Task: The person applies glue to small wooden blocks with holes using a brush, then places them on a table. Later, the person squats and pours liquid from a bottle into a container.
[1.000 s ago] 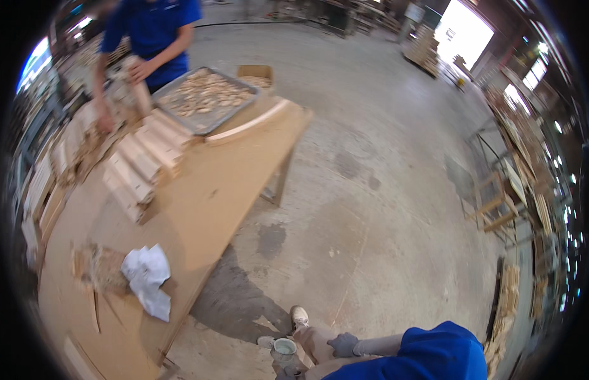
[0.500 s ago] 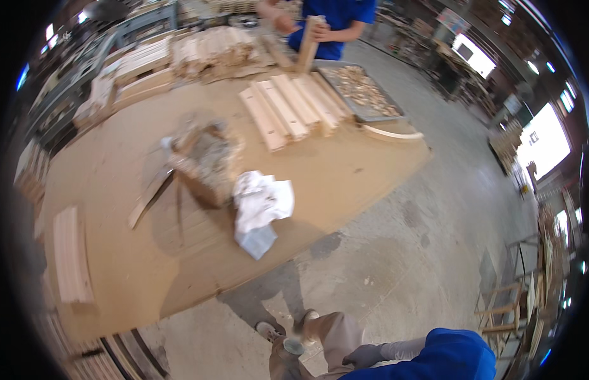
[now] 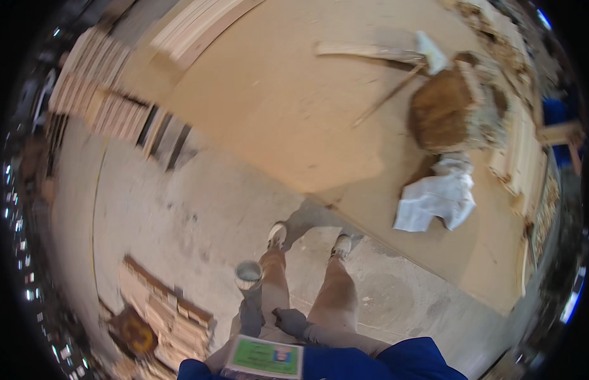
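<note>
A cup (image 3: pixel 249 273), round-mouthed and grey, stands out in front of my left thigh, and my left hand (image 3: pixel 251 316), in a grey glove, is closed around its lower part. What the cup contains is too blurred to make out. My right hand (image 3: pixel 292 322), also gloved in grey, is beside it in front of my body. Its fingers are curled in, and anything inside them is hidden. Both hands are low, apart from the brown tabletop (image 3: pixel 281 120). Nearest on that table lies a crumpled white cloth (image 3: pixel 437 196).
A brown open container (image 3: pixel 443 107) with a rough rim stands beyond the cloth. Next to it lie a pale wooden strip (image 3: pixel 364 50) and a thin stick (image 3: pixel 388 96). Wood stacks (image 3: pixel 101 82) and a lower pile (image 3: pixel 168 316) are at left. Another person's hand (image 3: pixel 576 142) is at far right.
My view has swung left, so the table and its things appear turned and farther right. Both my gloved hands now show in front of me; earlier only the right was clear.
</note>
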Demonstrator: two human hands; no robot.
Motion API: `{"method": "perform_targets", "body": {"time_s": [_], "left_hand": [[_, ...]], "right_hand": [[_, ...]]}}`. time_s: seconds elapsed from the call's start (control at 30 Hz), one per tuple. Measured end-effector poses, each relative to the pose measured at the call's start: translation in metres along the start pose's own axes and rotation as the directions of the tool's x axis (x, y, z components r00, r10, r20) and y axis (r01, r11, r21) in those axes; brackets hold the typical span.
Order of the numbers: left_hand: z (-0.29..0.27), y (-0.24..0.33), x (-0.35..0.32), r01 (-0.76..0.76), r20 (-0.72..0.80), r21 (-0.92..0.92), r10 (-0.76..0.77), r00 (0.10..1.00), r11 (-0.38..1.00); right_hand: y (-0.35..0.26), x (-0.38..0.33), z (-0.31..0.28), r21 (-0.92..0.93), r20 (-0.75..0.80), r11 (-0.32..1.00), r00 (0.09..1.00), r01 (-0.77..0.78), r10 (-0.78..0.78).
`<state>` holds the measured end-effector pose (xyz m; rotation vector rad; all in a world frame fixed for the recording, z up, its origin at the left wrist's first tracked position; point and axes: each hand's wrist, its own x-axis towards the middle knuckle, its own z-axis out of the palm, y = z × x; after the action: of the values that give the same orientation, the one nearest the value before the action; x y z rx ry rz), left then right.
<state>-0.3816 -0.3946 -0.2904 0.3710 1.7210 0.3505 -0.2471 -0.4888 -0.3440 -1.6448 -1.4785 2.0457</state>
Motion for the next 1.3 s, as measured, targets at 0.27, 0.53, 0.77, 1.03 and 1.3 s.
{"method": "perform_targets", "body": {"time_s": [0.27, 0.53, 0.77, 1.03, 1.3], "left_hand": [[0.033, -0.069, -0.066, 0.018, -0.175, 0.103, 0.001, 0.985, 0.995], [0.038, -0.08, -0.065, -0.147, -0.299, -0.089, 0.115, 0.947, 0.985], [0.076, -0.046, 0.066, -0.537, -0.057, -0.008, 0.536, 0.842, 0.843], [0.133, 0.031, 0.211, -0.576, 0.35, -0.06, 0.557, 0.753, 0.815], [0.175, 0.039, 0.314, -0.343, 0.373, -0.538, 0.582, 0.723, 0.77]], "right_hand": [[0.036, -0.051, -0.005, -0.011, 0.099, 1.0, 0.995, -0.003, 0.004], [0.035, -0.084, -0.007, 0.558, 0.368, 0.816, 0.837, 0.149, -0.405], [0.129, -0.017, -0.13, 0.705, 0.213, 0.7, 0.975, -0.111, -0.06], [0.304, 0.106, -0.336, 0.76, -0.532, 0.636, 0.686, 0.13, 0.496], [0.339, 0.286, -0.416, -0.142, -0.97, 0.915, 0.131, 0.377, -0.204]]}}
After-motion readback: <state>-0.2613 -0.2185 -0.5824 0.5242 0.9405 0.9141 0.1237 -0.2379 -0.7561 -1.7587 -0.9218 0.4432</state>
